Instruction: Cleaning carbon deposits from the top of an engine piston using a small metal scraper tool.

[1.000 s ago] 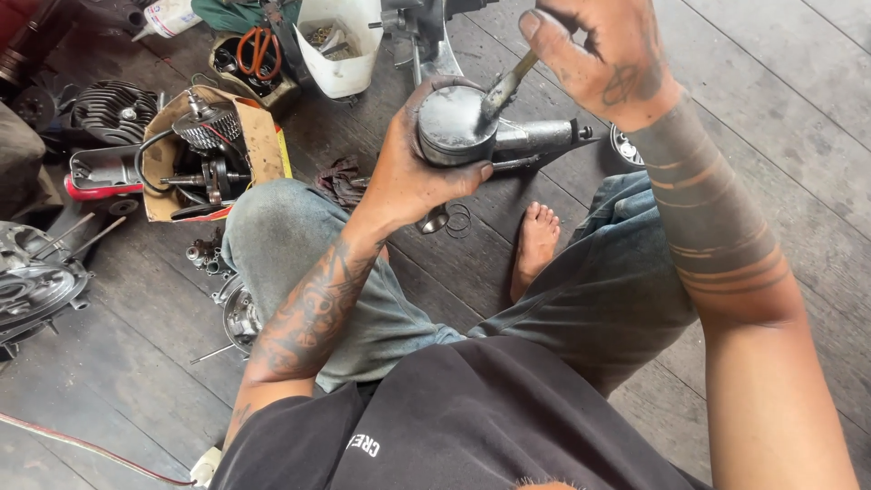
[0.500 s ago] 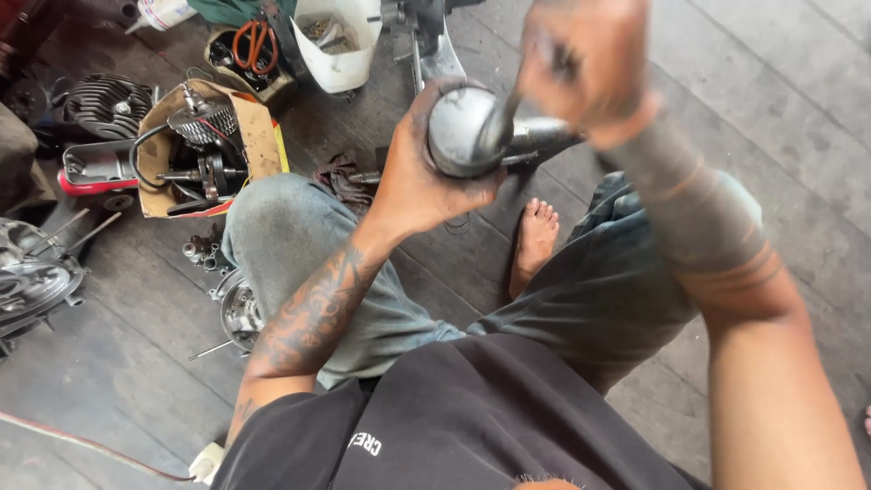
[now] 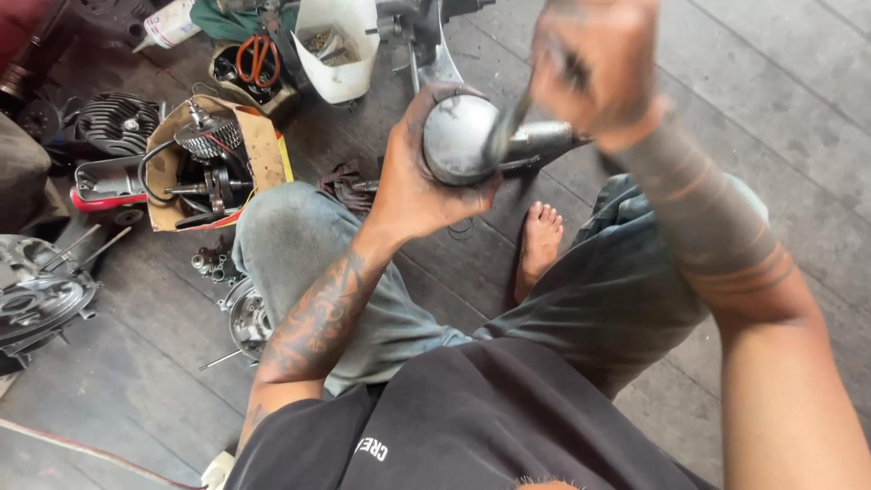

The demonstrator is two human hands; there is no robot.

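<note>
Up in front of the chest, the left hand (image 3: 413, 186) is clenching a round grey metal engine part (image 3: 461, 138). It looks heavy, hard and slippery. At three o'clock, the blurry right hand (image 3: 594, 68) is gripping a thin metal tool (image 3: 511, 122).

Small-engine repair workshop, floor-level; worn dark plank floor (image 3: 798, 109) strewn with parts; finned engine cylinder (image 3: 116, 122) at upper left; cardboard box (image 3: 259, 150) of oily components beside it; metal engine cover (image 3: 36, 295) at left edge; white plastic tub (image 3: 340, 68) of small hardware at top; orange-handled pliers (image 3: 256, 56) nearby.
</note>
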